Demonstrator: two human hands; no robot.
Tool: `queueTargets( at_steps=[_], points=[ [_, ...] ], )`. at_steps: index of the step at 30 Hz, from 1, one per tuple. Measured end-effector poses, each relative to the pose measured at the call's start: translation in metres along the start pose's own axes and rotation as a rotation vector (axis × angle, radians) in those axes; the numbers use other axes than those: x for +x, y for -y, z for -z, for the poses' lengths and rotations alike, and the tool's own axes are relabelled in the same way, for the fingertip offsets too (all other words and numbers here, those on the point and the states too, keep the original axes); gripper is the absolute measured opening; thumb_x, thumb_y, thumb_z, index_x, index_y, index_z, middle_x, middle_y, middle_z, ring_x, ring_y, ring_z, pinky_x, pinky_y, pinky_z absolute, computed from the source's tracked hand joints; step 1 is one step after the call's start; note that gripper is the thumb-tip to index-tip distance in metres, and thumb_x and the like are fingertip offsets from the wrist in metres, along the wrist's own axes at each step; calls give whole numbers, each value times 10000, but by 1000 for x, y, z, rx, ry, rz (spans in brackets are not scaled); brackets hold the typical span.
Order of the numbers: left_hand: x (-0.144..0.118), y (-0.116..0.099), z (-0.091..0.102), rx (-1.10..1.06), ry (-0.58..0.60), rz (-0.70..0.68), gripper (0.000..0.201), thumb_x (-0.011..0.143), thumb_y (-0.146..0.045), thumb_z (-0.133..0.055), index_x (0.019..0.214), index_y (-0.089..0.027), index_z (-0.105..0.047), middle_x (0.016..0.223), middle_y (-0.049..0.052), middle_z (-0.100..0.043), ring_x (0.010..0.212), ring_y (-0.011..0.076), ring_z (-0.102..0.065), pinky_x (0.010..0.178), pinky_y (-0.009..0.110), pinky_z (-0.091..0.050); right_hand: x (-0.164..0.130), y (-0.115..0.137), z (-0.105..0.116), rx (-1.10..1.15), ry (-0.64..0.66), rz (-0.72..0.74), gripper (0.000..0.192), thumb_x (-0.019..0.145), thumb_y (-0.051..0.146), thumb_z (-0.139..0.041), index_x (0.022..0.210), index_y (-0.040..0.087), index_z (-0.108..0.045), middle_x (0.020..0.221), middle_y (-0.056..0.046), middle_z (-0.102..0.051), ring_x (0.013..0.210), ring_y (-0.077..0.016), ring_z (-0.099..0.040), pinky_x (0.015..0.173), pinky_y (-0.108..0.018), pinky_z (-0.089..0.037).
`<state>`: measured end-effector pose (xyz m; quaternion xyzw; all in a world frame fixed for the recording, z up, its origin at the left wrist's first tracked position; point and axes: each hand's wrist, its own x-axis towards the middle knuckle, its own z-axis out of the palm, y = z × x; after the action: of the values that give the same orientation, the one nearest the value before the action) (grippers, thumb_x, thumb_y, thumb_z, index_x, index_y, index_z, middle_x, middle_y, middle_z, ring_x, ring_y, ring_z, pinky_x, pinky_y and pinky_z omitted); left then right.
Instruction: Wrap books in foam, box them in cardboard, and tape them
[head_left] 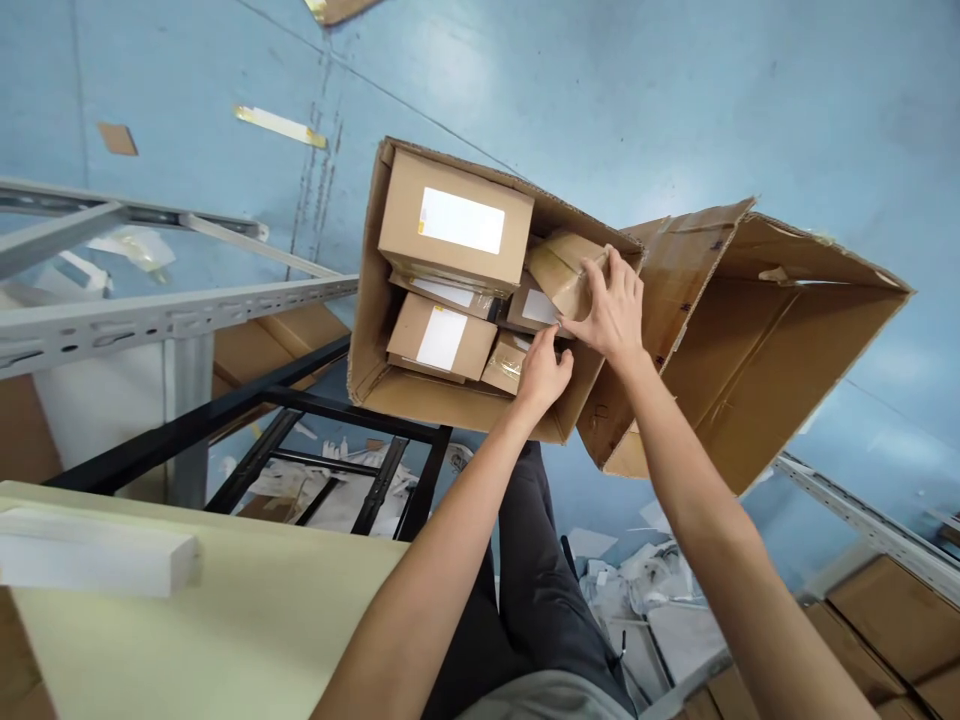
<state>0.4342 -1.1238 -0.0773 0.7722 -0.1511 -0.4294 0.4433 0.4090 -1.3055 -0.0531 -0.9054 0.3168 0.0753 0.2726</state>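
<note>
A small brown cardboard box (564, 268) sits tilted in the right part of a large open carton (450, 400). My right hand (616, 305) grips this small box, fingers over its far end and thumb at its lower edge. Close below, my left hand (544, 372) has its fingers curled near the right thumb; whatever they pinch is hidden. To the left in the carton lie a larger box with a white label (397, 215) and a lower labelled box (476, 340). A taped box (502, 365) is beside my left fingers.
An open, deep carton (750, 350) stands right of the packed one. Black metal framing (322, 400) and a grey shelf rail (150, 325) are at left. A pale yellow board (225, 620) bears a white block (97, 552). Scraps litter the blue floor (675, 100).
</note>
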Motion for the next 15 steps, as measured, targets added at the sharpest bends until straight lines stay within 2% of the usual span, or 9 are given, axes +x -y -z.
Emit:
queueTargets(
  at_steps=[3,7,11,15],
  points=[
    [2,2,12,5,0,39,553,1030,-152,-680,1579,-182,-618,1590,196,-665,1450,350,-685,1281,537,-557,6,-1,1,-37,115,106,786,1011,646,-745,1622,193,-544,1861,-232,-283,1699,-495,-308,1331,-816,-336],
    [-3,6,26,-42,2,103,673,1039,-151,-662,1696,-207,-528,1677,196,-612,1364,309,-734,1210,482,-609,-6,-1,5,-92,163,239,788,1002,464,-798,1688,221,-496,1886,-220,-204,1755,-479,-235,1363,-765,-341],
    [-8,10,28,-82,-26,133,742,1016,-125,-671,1731,-225,-498,1686,197,-612,1279,286,-763,1178,475,-628,-26,-16,21,-107,114,197,873,946,389,-844,1724,276,-465,1898,-182,-122,1764,-494,-231,1321,-737,-453],
    [-14,14,26,-138,-43,136,720,1000,-124,-688,1696,-235,-542,1652,201,-639,1234,282,-774,1161,498,-639,-40,-33,38,-88,44,168,874,905,412,-876,1692,351,-501,1895,-138,-103,1736,-522,-284,1269,-789,-500]
  ],
)
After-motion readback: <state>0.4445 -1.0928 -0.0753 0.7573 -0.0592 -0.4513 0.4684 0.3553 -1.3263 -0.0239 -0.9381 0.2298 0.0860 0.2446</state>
